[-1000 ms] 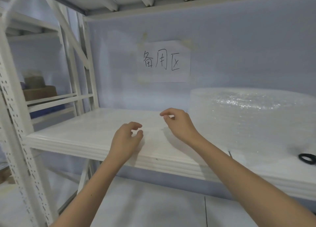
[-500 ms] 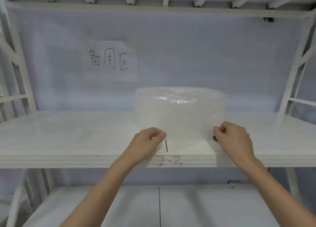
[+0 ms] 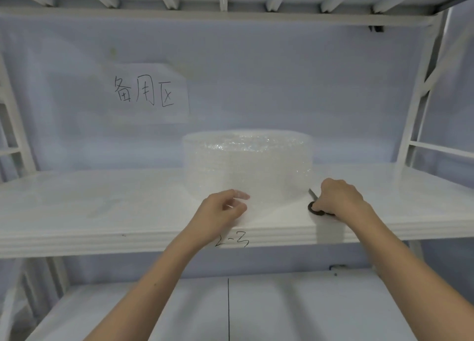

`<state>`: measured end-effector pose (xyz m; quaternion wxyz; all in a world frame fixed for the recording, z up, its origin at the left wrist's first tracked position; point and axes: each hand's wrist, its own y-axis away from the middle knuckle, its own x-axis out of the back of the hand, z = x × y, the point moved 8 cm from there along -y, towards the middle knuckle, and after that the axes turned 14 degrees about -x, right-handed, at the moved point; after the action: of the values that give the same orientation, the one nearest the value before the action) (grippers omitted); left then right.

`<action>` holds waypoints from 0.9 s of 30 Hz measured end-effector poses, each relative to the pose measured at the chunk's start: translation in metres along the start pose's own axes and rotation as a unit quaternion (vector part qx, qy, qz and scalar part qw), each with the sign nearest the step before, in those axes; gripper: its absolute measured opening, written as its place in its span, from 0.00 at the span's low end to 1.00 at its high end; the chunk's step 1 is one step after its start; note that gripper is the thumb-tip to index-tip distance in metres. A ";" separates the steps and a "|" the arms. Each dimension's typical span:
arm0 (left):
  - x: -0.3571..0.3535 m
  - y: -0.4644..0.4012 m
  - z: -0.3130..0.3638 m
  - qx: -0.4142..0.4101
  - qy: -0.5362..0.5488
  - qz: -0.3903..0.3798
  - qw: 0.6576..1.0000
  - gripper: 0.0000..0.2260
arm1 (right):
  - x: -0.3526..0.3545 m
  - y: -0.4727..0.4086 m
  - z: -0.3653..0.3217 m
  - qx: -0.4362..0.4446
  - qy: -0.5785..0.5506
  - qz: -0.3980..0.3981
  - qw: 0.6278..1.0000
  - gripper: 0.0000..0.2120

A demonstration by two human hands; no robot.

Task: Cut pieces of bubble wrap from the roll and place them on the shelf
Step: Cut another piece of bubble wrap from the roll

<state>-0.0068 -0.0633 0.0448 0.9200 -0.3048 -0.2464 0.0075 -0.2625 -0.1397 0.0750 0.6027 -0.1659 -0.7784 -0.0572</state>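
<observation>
A wide roll of clear bubble wrap (image 3: 247, 165) stands on the white shelf (image 3: 102, 207), a little right of centre. Its loose end lies flat on the shelf toward me. My left hand (image 3: 220, 213) is at the front left of the roll, thumb and fingers curled at the loose edge; whether they pinch it I cannot tell. My right hand (image 3: 338, 199) rests on the shelf at the roll's right, fingers closed on black-handled scissors (image 3: 315, 207). One handle ring and a bit of blade show; the rest is hidden by the hand.
A paper sign (image 3: 146, 93) with handwritten characters hangs on the back wall. White uprights (image 3: 420, 94) frame the shelf on the right and left. A lower shelf (image 3: 228, 310) lies beneath, and "2-3" is written on the front edge (image 3: 232, 242).
My view has swung right, from the shelf's bare left part to the roll. Both hands moved to the roll; the right hand has closed on the scissors, the left fingers have spread at the wrap's edge.
</observation>
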 end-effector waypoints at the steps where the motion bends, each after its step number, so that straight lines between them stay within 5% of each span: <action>1: -0.001 0.001 0.000 -0.002 0.010 -0.002 1.000 0.09 | 0.001 0.001 0.003 -0.002 0.008 -0.002 1.000 0.10; 7: -0.004 0.004 0.003 -0.001 0.033 -0.003 0.999 0.11 | 0.018 0.005 0.034 -0.016 -0.045 0.015 0.999 0.15; 11: -0.001 0.005 -0.002 0.012 -0.019 -0.002 1.000 0.07 | 0.025 0.009 0.075 -0.043 -0.200 -0.016 0.979 0.19; 13: 0.002 0.006 0.000 0.005 -0.073 -0.004 0.997 0.06 | 0.018 0.015 0.086 -0.029 -0.339 -0.078 0.937 0.17; 18: 0.007 0.009 -0.003 0.025 -0.029 -0.015 0.999 0.06 | -0.020 0.060 0.066 -0.018 -0.599 -0.323 0.733 0.10; 22: 0.004 0.010 -0.002 0.030 -0.008 -0.013 0.999 0.04 | -0.064 0.108 0.028 0.053 -0.557 -0.448 0.697 0.20; 27: 0.000 0.010 -0.003 0.046 0.063 0.009 0.997 0.05 | -0.112 0.151 -0.004 0.064 -0.536 -0.521 0.662 0.08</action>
<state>-0.0043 -0.0571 0.0366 0.9465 -0.2644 -0.1847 0.0076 -0.1848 -0.0202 -0.0476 -0.0378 0.3030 -0.9281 -0.2132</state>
